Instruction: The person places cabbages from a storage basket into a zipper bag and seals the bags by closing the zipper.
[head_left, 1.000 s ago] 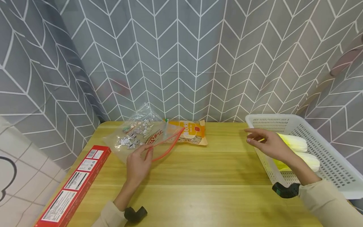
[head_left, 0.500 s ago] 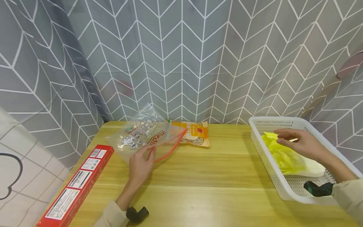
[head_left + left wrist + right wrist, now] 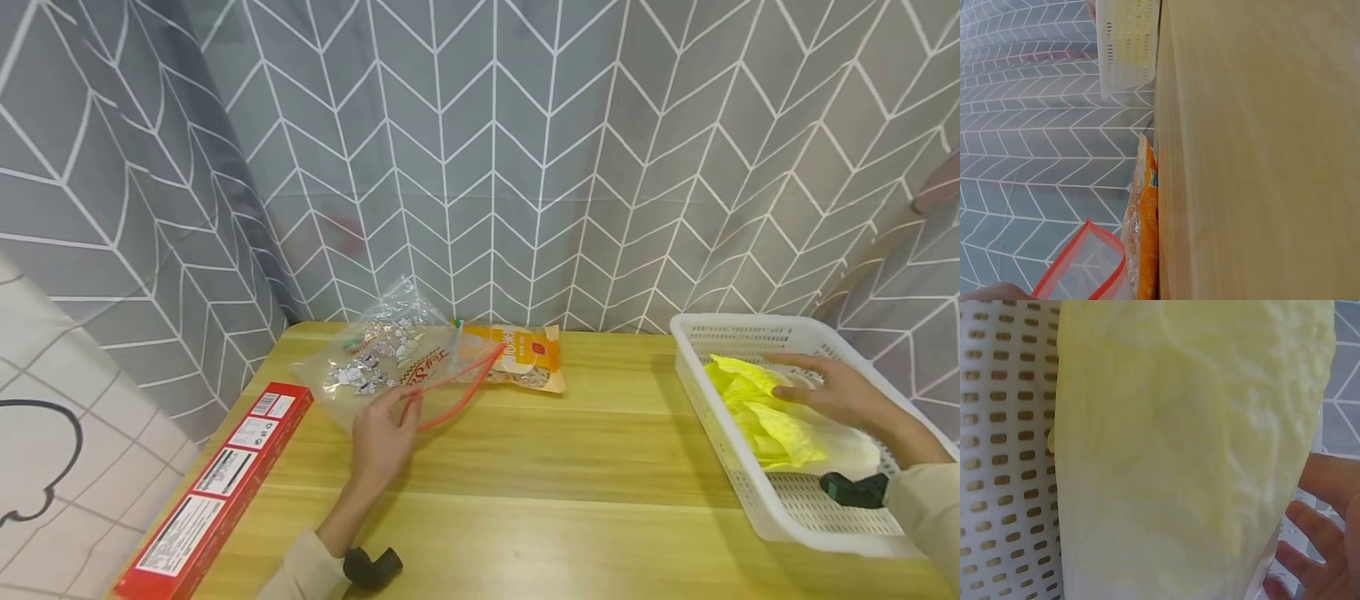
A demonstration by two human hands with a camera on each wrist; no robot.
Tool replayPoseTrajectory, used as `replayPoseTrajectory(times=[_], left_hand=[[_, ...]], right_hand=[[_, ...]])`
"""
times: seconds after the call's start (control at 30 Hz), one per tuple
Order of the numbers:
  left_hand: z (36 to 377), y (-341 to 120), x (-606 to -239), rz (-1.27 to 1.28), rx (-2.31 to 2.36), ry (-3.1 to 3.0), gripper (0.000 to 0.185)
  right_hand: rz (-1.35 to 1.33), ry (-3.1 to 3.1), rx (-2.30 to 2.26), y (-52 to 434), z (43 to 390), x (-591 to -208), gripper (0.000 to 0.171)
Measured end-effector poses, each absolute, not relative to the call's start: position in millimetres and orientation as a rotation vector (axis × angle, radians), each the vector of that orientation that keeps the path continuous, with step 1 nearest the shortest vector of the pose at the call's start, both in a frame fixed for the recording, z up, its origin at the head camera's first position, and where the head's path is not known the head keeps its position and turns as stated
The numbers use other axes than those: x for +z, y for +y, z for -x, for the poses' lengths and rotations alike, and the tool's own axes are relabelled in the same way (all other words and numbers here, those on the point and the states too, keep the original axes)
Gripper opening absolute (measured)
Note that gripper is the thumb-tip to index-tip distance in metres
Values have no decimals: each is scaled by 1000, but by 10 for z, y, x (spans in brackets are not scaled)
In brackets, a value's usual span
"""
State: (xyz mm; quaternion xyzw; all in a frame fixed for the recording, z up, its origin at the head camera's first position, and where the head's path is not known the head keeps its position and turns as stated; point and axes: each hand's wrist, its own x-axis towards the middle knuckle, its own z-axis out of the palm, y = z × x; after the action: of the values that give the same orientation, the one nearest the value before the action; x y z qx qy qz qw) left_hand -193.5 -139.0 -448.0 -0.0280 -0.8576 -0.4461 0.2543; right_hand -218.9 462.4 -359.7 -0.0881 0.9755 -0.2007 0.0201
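Note:
In the head view my left hand (image 3: pixel 384 433) pinches the rim of a clear printed zip bag (image 3: pixel 367 367). The bag has a red zip edge, and its mouth gapes toward the right, as the left wrist view also shows. My right hand (image 3: pixel 847 400) reaches over napa cabbage (image 3: pixel 765 421), yellow at the leafy end and white at the stem, lying in a white basket (image 3: pixel 750 500). In the right wrist view the fingers (image 3: pixel 1316 528) are spread along one side of the cabbage (image 3: pixel 1166 456). My thumb is hidden there.
Behind the zip bag lies an orange food packet (image 3: pixel 536 358), partly seen through the plastic. A long red box (image 3: pixel 217 492) lies along the left edge of the wooden table (image 3: pixel 525 517). A grey patterned curtain (image 3: pixel 487 167) hangs behind the table.
My right hand has moved from above the basket's left rim rightward and down to the cabbage. The left hand keeps its pinch on the zip bag. The view has shifted slightly.

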Motion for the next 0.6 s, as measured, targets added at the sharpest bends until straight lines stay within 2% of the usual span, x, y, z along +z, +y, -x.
replayPoseTrajectory(times=[0.1, 0.3, 0.47, 0.6], left_hand=[[1941, -1384, -4486, 81, -1204, -2331, 19], [1945, -1387, -4491, 81, -1184, -2343, 18], [1949, -1395, -4499, 86, -1176, -2352, 18], [1942, -1402, -4501, 90, -1173, -2348, 18]], right_hand=[[241, 2983, -586, 4702, 2193, -3623, 66], [200, 2959, -598, 4874, 2173, -3653, 59], [196, 2955, -576, 4987, 2154, -3742, 70], [180, 3034, -538, 5014, 2169, -3793, 68]])
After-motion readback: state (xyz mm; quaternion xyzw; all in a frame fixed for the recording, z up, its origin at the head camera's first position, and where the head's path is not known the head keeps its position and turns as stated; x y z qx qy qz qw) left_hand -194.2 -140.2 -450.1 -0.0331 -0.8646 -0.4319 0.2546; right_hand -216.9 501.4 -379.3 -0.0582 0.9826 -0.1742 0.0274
